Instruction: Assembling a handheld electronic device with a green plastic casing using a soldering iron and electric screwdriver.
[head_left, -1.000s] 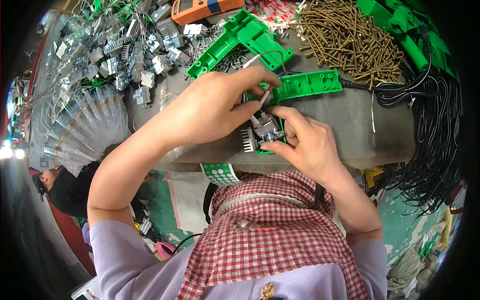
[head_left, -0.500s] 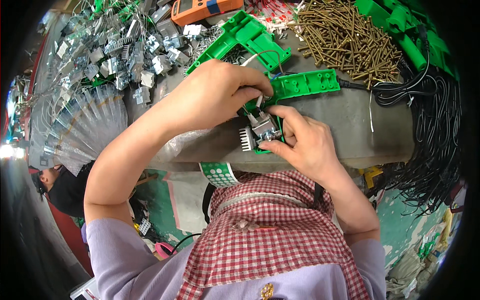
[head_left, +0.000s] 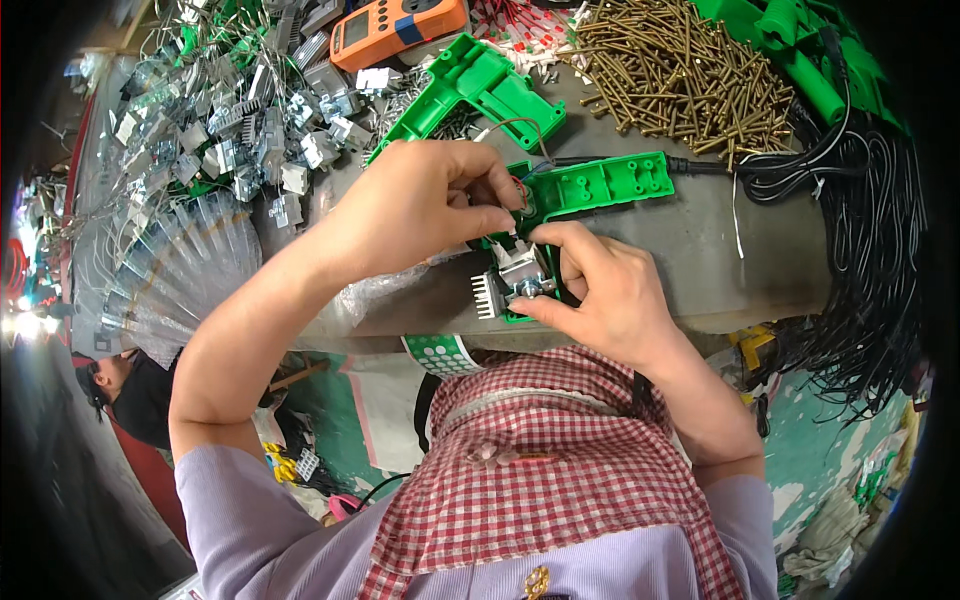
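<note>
A green tool housing half lies open on the bench, its handle end pointing towards me. In that handle sits a metal switch unit with a finned heat sink beside it. My right hand is closed around the handle, thumb on the switch unit and index finger at its far side. Over the inner corner of the housing, my left hand is closed in a pinch near the thin wires above the switch; what its fingertips hold is hidden. A black power cord leaves the housing's right end.
Another green housing half lies beyond my hands. Brass-coloured screws are heaped behind, with black cords at the right. Switch units with wires pile up at left, near clear plastic bags and an orange meter.
My left fingertips have come a little nearer to me, closer to the switch unit. The right hand keeps its grip. The whole view has shifted slightly.
</note>
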